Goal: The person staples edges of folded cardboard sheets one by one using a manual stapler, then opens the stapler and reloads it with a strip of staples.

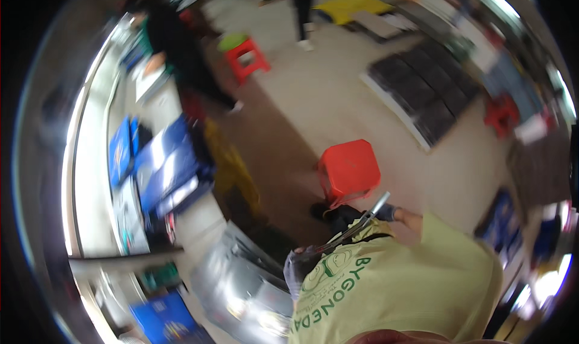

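Yellow shirt (pixel 416 277); beyond it, dark silver-tipped strip (pixel 360 225) close to left hand (pixel 301 251).

Counter (pixel 211 216) at left: reach blocked by blue packages (pixel 163 163) and, nearer, shiny grey bundle (pixel 241 283). Floor (pixel 338 102) passable between red stool (pixel 350 166) and dark stack (pixel 416 84); stool just ahead of body.

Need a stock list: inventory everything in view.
Square plastic stools: 3, red, centre, upper left, right
Glossy flat packages: several, blue, left bench
Shiny plastic bundle: 1, grey, lower left
Panelled flat stack: 1, dark, upper right
Crumpled sheet: 1, yellow, beside bench
Flat sheet: 1, yellow, top
People: 2, dark trousers, upper left, top
Rest: blurred
Long thin object: 1, dark-silver, before shirt
Shirt: 1, pale yellow, lower centre
Left hand: 1, blurred, object's end
Right forearm: 1, bare, hand unclear
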Demonstrator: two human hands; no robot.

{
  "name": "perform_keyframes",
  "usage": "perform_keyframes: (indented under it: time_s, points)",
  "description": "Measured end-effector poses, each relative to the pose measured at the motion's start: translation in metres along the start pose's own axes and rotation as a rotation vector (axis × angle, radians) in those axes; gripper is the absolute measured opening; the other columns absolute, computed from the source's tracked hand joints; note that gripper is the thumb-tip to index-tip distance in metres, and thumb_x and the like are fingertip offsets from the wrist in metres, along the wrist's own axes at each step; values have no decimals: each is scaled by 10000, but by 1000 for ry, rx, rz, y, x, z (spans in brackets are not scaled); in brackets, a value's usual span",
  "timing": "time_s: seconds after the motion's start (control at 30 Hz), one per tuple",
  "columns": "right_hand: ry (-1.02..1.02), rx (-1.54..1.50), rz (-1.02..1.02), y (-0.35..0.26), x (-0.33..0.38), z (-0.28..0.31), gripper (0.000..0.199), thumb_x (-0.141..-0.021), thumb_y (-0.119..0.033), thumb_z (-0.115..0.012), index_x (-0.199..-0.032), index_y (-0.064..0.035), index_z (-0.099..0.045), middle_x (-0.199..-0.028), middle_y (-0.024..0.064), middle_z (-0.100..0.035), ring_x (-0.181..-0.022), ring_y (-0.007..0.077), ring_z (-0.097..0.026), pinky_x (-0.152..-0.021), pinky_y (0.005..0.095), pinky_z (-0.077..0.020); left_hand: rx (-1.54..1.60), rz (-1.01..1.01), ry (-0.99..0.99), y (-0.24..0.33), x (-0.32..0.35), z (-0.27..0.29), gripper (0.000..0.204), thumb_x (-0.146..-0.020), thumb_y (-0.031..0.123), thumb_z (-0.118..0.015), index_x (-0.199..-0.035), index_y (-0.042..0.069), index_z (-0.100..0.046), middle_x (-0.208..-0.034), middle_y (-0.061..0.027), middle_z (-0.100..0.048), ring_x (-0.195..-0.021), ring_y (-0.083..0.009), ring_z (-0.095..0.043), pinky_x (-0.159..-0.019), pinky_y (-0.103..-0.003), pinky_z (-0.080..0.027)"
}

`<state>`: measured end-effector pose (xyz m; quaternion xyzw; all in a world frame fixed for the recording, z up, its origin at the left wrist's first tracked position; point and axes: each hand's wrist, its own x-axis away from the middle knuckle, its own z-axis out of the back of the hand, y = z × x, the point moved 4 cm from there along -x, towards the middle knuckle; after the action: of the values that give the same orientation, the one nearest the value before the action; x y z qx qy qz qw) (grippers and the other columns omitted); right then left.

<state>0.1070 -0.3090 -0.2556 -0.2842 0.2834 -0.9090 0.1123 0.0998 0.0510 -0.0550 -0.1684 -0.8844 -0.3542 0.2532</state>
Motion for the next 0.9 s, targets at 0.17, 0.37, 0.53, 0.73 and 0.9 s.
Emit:
perform_keyframes:
  time_s: [0.17,0.37,0.53,0.73,0.9]
  points:
    - [-128,-120,-57,-19,0,24,176,-807,-219,-572,-837,-58,-638,-781,134,-654,-654,258,-612,-638,357,-494,99,-93,27,19,36,-23,216,-907,179,-515,-1014,1,-574,-965,-125,-641,-893,-199,-620,-794,-300,-503]
    - [-357,-7,-187,37,-36,33,154,-813,-205,-574,-817,-61,-630,-753,118,-645,-613,225,-592,-603,340,-487,122,-285,132,-22,55,18,220,-919,206,-514,-997,11,-577,-921,-126,-658,-873,-221,-650,-803,-342,-525]
    - [-288,57,-125,22,-110,79,139,-818,-193,-575,-801,-63,-623,-730,105,-638,-579,198,-576,-574,326,-480,268,-356,265,-28,106,29,230,-927,218,-499,-1000,15,-578,-947,-133,-656,-880,-216,-647,-802,-334,-522]
    - [-251,-410,209,-216,-245,109,90,-862,-120,-534,-776,-103,-552,-664,10,-550,-544,109,-513,-483,240,-401,332,-486,442,-34,146,58,263,-921,220,-465,-1016,-4,-566,-981,-147,-655,-925,-220,-637,-843,-324,-503]
    - [-466,-236,831,-529,-241,35,151,-849,-153,-577,-764,-61,-494,-701,12,-509,-635,103,-482,-582,236,-391,347,-601,590,-29,166,77,251,-905,185,-443,-1006,-9,-566,-976,-147,-659,-927,-226,-638,-851,-317,-499]
